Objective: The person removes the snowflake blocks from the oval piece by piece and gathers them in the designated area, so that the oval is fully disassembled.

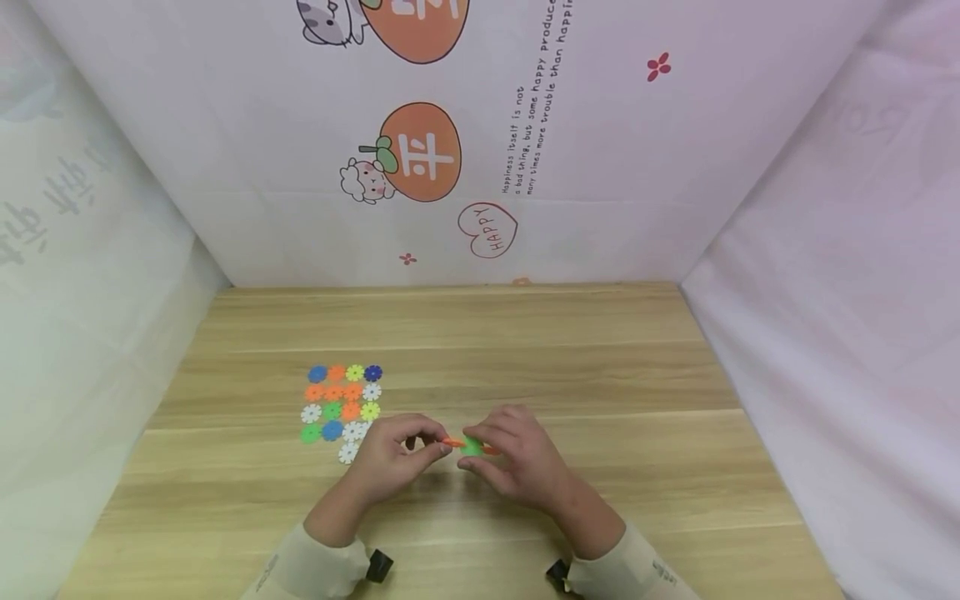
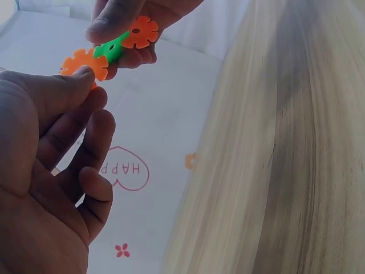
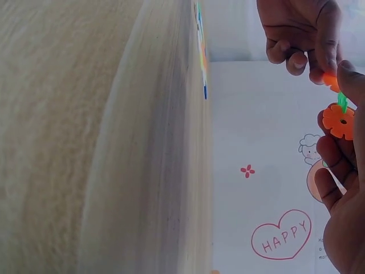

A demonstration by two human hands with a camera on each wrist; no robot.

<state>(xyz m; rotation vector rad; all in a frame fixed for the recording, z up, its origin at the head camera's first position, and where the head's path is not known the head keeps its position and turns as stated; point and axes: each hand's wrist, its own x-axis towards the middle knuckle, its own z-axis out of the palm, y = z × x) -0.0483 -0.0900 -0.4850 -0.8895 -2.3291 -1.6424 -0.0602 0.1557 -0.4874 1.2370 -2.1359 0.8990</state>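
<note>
Both hands meet above the wooden table (image 1: 570,367), joined by a small chain of flower-shaped plastic discs. My left hand (image 1: 408,454) pinches an orange disc (image 2: 84,61) between thumb and forefinger. My right hand (image 1: 510,454) pinches a green disc (image 2: 110,50) slotted into that orange one, with a second orange disc (image 2: 140,32) on the green disc's other side. In the right wrist view the second orange disc (image 3: 337,121) and the green disc (image 3: 342,103) show between my right fingers. From the head view only the green piece (image 1: 472,446) and an orange edge (image 1: 453,442) show.
Several loose flower discs (image 1: 342,408) in blue, orange, yellow, white and green lie in rows on the table left of my left hand. Printed fabric walls (image 1: 480,167) close in the table at the back and both sides.
</note>
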